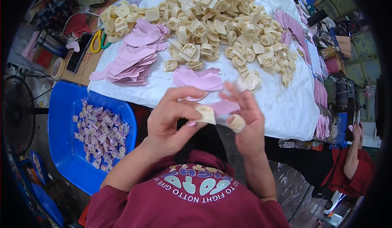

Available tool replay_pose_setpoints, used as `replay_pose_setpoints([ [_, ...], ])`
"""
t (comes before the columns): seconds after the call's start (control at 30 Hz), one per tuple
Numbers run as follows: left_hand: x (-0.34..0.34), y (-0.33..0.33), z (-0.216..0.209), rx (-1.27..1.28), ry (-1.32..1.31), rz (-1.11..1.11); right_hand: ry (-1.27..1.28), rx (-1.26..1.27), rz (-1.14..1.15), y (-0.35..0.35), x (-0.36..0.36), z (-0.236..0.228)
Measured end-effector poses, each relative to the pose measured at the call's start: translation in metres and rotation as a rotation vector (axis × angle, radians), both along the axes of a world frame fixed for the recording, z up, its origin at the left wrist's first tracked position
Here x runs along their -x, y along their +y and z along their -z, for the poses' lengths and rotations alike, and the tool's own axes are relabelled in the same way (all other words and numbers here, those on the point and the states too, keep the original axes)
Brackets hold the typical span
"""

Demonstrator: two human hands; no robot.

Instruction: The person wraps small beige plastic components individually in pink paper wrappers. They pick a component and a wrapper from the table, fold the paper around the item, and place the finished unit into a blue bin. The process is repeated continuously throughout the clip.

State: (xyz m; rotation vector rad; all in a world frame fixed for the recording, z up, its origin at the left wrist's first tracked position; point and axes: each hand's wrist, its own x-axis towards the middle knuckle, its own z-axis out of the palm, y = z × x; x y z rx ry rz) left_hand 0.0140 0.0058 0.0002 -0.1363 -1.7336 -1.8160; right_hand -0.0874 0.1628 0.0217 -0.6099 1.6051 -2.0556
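Observation:
My left hand (173, 115) pinches a small cream plastic shoe heel (206, 114) between thumb and fingers, above the near edge of the table. A pink strip of thin material (222, 107) reaches from the heel toward my right hand (249, 119); whether it is stuck to the heel I cannot tell. The right fingers are spread and slightly blurred, and tape (236, 123) wraps the thumb. Just beyond my hands lie loose pink strips (198, 79). A taller stack of pink strips (132, 58) sits to the left, and a large heap of bare cream heels (220, 21) fills the far side.
A blue tub (67, 146) at lower left holds several pink-covered heels (102, 134). Scissors (96, 42), a phone (79, 53) and a tape roll (58, 68) lie at the left. More pink strips (290, 25) are at the right. Another person's red sleeve (361, 166) shows far right.

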Motion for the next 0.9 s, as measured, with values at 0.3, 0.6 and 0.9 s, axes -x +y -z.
replay_pose_setpoints([
  [0.3, -0.001, -0.006, -0.023, 0.512, 0.003, -0.068, -0.127, 0.099, -0.119, 0.016, -0.008, -0.007],
  [0.6, 0.015, 0.002, -0.014, 0.53, -0.118, -0.219, 0.713, -0.381, -0.048, 0.0, -0.003, -0.017],
  [0.9, 0.022, 0.006, -0.01, 0.509, -0.109, -0.245, 0.443, -0.326, -0.025, -0.003, 0.004, 0.006],
])
